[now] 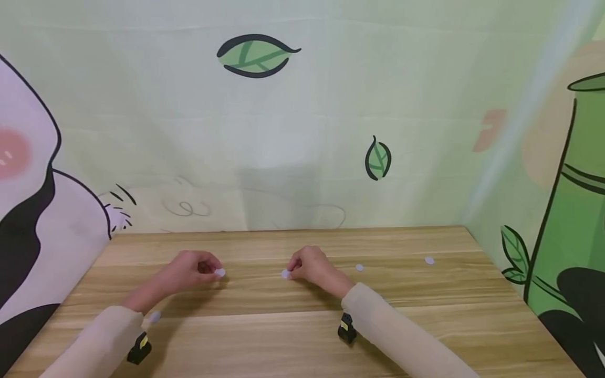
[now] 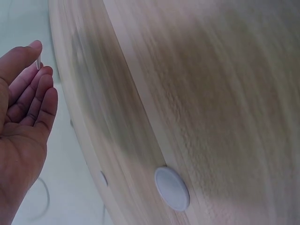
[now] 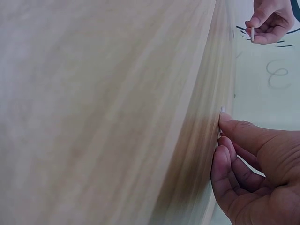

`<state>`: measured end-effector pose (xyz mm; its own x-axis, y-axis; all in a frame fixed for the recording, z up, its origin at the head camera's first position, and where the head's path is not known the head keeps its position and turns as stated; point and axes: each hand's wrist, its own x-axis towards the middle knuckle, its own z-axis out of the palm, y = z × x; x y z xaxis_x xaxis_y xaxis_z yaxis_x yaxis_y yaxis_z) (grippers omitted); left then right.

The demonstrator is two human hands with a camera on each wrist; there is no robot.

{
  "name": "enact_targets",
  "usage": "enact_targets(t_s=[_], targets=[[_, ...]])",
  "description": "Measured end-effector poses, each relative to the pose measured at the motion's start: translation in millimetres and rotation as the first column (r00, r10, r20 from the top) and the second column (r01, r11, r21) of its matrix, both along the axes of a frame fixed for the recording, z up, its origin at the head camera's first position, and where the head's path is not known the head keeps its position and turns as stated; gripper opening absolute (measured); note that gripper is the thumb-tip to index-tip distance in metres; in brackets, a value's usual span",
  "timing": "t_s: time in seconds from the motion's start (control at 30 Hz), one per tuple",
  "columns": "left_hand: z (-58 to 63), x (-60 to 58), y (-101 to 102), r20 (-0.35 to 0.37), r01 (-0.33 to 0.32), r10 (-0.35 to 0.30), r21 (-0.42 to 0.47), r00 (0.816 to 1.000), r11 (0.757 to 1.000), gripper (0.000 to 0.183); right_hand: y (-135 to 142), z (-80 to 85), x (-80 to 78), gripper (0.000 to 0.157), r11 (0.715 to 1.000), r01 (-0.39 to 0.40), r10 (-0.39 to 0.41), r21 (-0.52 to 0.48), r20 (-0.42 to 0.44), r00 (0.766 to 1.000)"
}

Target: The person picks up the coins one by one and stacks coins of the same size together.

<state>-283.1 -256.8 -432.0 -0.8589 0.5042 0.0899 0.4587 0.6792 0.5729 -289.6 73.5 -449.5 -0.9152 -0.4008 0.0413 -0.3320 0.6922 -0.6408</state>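
Though thin, disc [image 1: 220,272] in each grip [image 1: 186,270]

The head camera looks forward and down from behind both arms, across the wooden bench [image 1: 255,304] to the leaf-print backdrop [image 1: 402,79], with the left hand [image 1: 191,268] and right hand [image 1: 313,263] mid-frame. Each wrist camera sits close, its picture steeply tilted, facing its own hand; all three views share the left hand, bench and backdrop.
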Motion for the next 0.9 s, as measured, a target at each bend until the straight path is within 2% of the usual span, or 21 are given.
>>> enact_targets(t_s=[0.4, 0.6, 0.9], targets=[[-2.7, -0.9, 7, 0.026, 0.022, -0.023, 0.025, 0.999, 0.999, 0.015, -1, -1.3, -0.5, 0.01, 1.0, -0.007, 0.007, 0.001, -0.009, 1.0], [-4.3, 0.0, 13, 0.017, 0.065, -0.066, 0.055, 0.998, 0.996, 0.015, -1, -0.9, -0.1, 0.01, 1.0, 0.001, -0.001, 0.015, -0.01, 1.0], [-3.2, 1.1, 20, 0.002, 0.084, -0.085, 0.065, 0.996, 0.994, 0.015, -2, -0.9, 1.1, 0.009, 1.0, -0.005, 0.005, 0.012, -0.019, 1.0]])
